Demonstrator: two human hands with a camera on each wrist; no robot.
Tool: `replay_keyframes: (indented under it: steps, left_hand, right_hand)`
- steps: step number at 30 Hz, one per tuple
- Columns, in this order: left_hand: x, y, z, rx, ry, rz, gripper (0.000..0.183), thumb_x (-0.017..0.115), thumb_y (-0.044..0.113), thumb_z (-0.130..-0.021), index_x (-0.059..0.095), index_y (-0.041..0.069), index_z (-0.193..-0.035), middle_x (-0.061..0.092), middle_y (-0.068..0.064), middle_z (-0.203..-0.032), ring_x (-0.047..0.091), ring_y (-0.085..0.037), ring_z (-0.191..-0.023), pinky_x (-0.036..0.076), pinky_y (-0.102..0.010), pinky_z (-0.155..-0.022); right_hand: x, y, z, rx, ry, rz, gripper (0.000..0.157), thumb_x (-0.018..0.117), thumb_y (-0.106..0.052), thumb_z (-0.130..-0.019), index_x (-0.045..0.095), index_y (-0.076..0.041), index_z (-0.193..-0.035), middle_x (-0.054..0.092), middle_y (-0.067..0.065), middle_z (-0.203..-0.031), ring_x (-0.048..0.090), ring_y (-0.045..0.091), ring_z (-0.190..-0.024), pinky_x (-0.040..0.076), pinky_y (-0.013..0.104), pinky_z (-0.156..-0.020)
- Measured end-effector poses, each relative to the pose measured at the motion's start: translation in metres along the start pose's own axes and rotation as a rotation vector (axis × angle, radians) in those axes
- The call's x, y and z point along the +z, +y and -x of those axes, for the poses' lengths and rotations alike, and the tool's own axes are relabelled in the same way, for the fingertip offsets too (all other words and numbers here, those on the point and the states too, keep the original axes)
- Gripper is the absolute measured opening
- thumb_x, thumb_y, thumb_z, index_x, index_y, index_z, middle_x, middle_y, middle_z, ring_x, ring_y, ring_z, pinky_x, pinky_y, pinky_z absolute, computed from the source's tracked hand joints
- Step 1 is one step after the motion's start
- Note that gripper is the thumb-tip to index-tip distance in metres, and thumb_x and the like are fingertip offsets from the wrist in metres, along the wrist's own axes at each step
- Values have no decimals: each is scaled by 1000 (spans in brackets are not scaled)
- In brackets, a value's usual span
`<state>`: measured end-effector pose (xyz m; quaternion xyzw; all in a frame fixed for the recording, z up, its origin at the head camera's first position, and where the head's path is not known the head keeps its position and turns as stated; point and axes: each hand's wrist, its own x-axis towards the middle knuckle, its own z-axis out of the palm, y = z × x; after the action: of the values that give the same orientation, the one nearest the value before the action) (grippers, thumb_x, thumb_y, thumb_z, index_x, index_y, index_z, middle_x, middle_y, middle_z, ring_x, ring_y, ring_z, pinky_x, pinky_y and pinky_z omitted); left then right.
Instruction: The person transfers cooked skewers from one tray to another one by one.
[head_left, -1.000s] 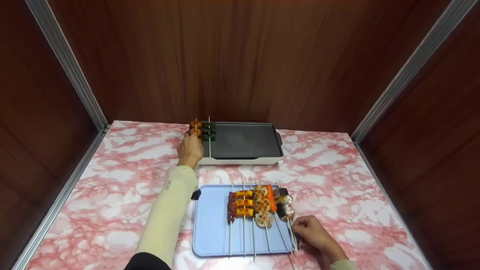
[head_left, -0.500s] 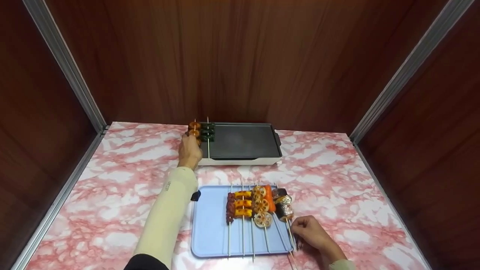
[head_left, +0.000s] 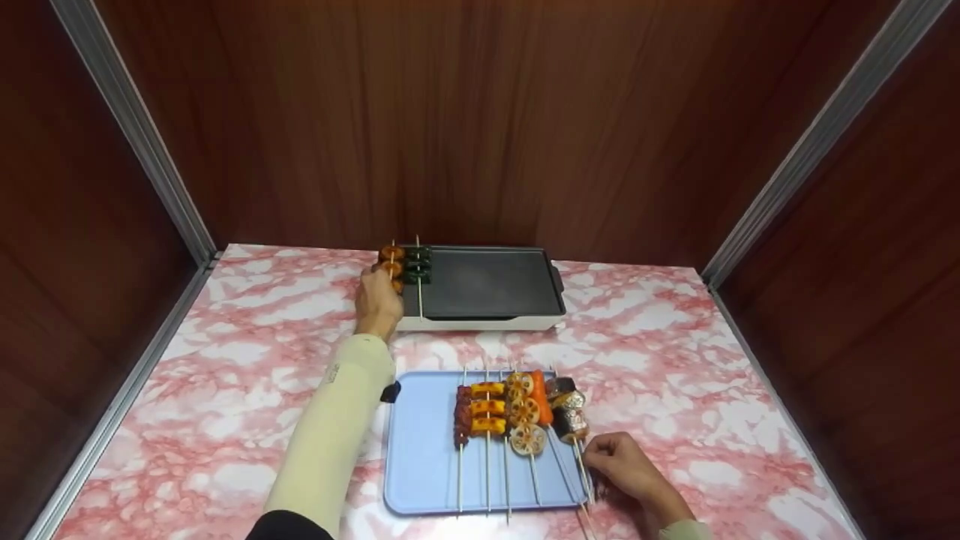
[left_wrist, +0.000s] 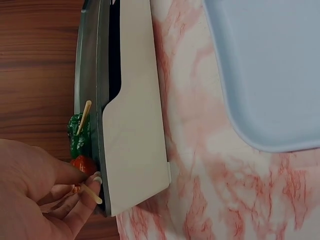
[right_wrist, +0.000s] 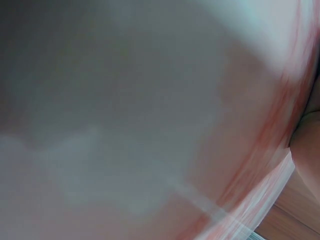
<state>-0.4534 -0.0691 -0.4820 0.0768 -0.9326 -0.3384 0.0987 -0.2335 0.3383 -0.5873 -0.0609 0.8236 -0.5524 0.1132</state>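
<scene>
At the grill's left end, my left hand (head_left: 379, 301) pinches a skewer of orange-brown round pieces (head_left: 391, 253). The left wrist view shows thumb and fingers around its red-orange food (left_wrist: 84, 164), with the stick end (left_wrist: 91, 193) poking out. Beside it on the griddle (head_left: 491, 281) lies a skewer of green pepper (head_left: 418, 264). My right hand (head_left: 626, 465) rests loosely curled on the table by the tray's right edge, close to the sticks of the foil-like skewer (head_left: 571, 421); whether it touches them I cannot tell. The right wrist view is mostly blurred.
A light blue tray (head_left: 420, 450) lies in front of the grill. It bears a dark red meat skewer (head_left: 463, 415), a yellow-piece skewer (head_left: 488, 406), lotus root slices (head_left: 527, 439) and an orange sausage-like skewer (head_left: 540, 397). Wooden walls enclose the marbled table (head_left: 247, 420).
My left hand stays at the skewer at the grill's left end, shifting only slightly. The right hand and the tray's skewers have not visibly moved.
</scene>
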Motion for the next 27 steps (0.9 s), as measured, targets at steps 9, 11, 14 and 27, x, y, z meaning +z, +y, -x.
replay_keyframes:
  steps: [9,11,14,27]
  left_hand:
    - [-7,-2,1,-42,-27,-44,18,62,-1,-86,72,-6,-101,70,-27,-107,69,-42,-100,58,-53,-86]
    - [-9,-2,2,-61,-49,-34,20,62,0,-86,71,-7,-103,69,-28,-109,68,-42,-101,57,-53,-87]
    - [-11,-2,3,-76,-86,-10,23,62,0,-87,69,-8,-107,64,-30,-114,66,-44,-104,55,-53,-92]
    - [-12,-8,4,51,-61,6,13,56,-1,-89,68,-5,-89,69,-27,-99,66,-44,-101,55,-51,-89]
  right_hand:
    - [0,-2,1,-1,-22,-33,15,61,4,-88,65,17,-82,54,-4,-61,49,5,-47,43,18,-45]
    - [0,-2,2,5,-27,-48,15,61,4,-88,64,18,-83,54,-3,-61,50,5,-45,44,18,-44]
    - [0,-1,2,4,-26,-58,15,60,5,-89,64,18,-83,54,-3,-61,50,5,-45,44,18,-43]
    - [0,0,1,19,-20,-49,16,61,4,-89,63,18,-83,56,-3,-63,49,4,-48,43,18,-46]
